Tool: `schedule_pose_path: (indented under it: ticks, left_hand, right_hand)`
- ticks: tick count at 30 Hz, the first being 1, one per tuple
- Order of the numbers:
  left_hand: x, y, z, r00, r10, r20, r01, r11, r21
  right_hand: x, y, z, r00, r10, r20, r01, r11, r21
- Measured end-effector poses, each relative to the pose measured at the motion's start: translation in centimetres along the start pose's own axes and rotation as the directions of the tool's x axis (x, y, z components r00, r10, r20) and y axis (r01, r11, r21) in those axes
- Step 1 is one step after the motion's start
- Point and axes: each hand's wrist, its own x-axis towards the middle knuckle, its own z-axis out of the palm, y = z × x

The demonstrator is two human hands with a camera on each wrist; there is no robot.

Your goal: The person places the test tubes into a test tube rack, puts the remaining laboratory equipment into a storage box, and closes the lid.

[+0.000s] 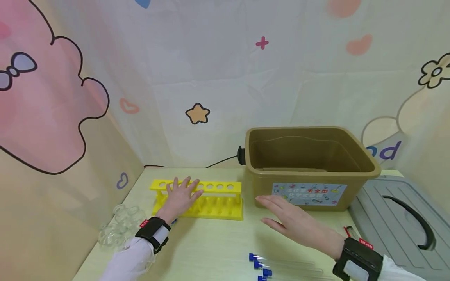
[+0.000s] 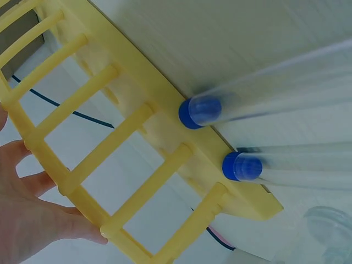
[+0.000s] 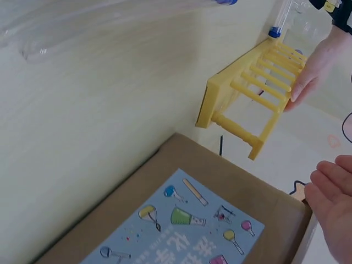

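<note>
"So, what is around you, counted from the biggest down?"

"One pale table [image 1: 218,242], and on it one brown tub [image 1: 316,174], your landmark, with one printed label [image 1: 309,194] on its front wall."

"And beside the tub?"

"To its right, reaching nearer you, one grey ribbed panel [image 1: 390,230] with one black handle [image 1: 420,217]. To its left, apart from it, one yellow rack [image 1: 218,207], standing upright with a single row of holes along the top strip. Your hand covers some, so you can't count them all."

"What are my two hands doing?"

"Your left hand [image 1: 180,198], left of the tub, has its fingers spread and fairly straight across the rack's top strip, touching it without grasping. Your right hand [image 1: 293,218] is extended in front of the tub's label, fingers straight and together, thumb apart, with nothing held."

"Any smaller pieces?"

"Far left of the tub, past the rack, one cluster of clear glassware [image 1: 123,226]; the pieces overlap too much for you to count. Then six clear tubes in view, each with one blue cap: four blue-capped tubes [image 1: 258,265] lie in front of the tub, close to you, the last cut by the picture edge. Two more tubes [image 2: 280,88] lie well left of the tub, their caps by the rack's base."
</note>
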Motion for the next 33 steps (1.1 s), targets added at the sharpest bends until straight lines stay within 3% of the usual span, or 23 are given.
schedule_pose_path:
  ticks: [7, 18, 24, 33]
  left_hand:
    - [-0.6, 0.9, 0.2, 0.999, 0.048, -0.004, -0.049, 0.999, -0.015]
    - [-1.8, 2.7, -0.2, 0.990, 0.117, -0.072, -0.117, 0.993, 0.003]
    - [-2.4, 3.8, -0.3, 0.985, 0.155, -0.081, -0.152, 0.988, 0.033]
    - [-3.2, 6.5, -0.1, 0.974, 0.216, -0.065, -0.214, 0.976, 0.040]
  right_hand:
    - [0.0, 0.3, 1.9, 0.980, 0.144, 0.139, -0.141, 0.989, -0.037]
    - [1.3, 0.9, 3.2, 0.979, 0.134, 0.154, -0.130, 0.991, -0.035]
    - [1.9, 1.1, 4.0, 0.960, 0.174, 0.219, -0.169, 0.985, -0.042]
    - [1.5, 1.8, 4.6, 0.941, 0.234, 0.246, -0.222, 0.972, -0.075]
